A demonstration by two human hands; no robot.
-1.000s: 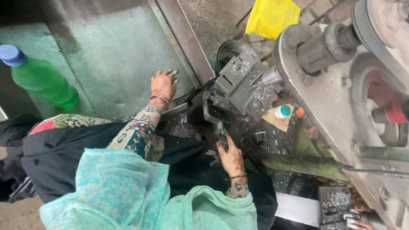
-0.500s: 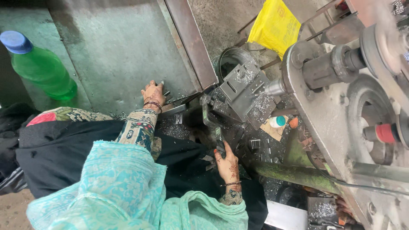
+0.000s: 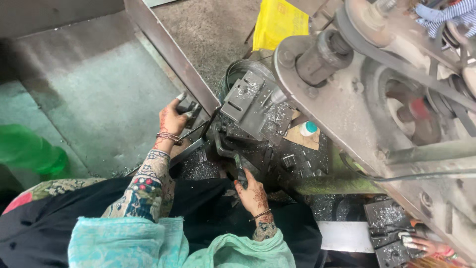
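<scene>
My left hand [image 3: 173,119] is closed around a grey metal handle [image 3: 188,106] at the left side of a small metal-working machine. My right hand [image 3: 252,191] grips a dark lever [image 3: 233,159] that curves down from the machine's tool block [image 3: 250,104]. The block is dusted with bright metal chips. Both forearms wear patterned sleeves and bangles. A teal scarf and black cloth cover my lap below the hands.
A big grey machine body with pulley, belt [image 3: 396,54] and wheel fills the right. A yellow bag [image 3: 280,22] hangs at the top. A green bottle [image 3: 29,151] lies at the left on the concrete floor. Another person's hand [image 3: 426,245] shows at the bottom right by chip-covered parts.
The view has shifted, so the bottle slid left and the machine looks larger. My left hand stays on the handle and my right hand stays on the lever.
</scene>
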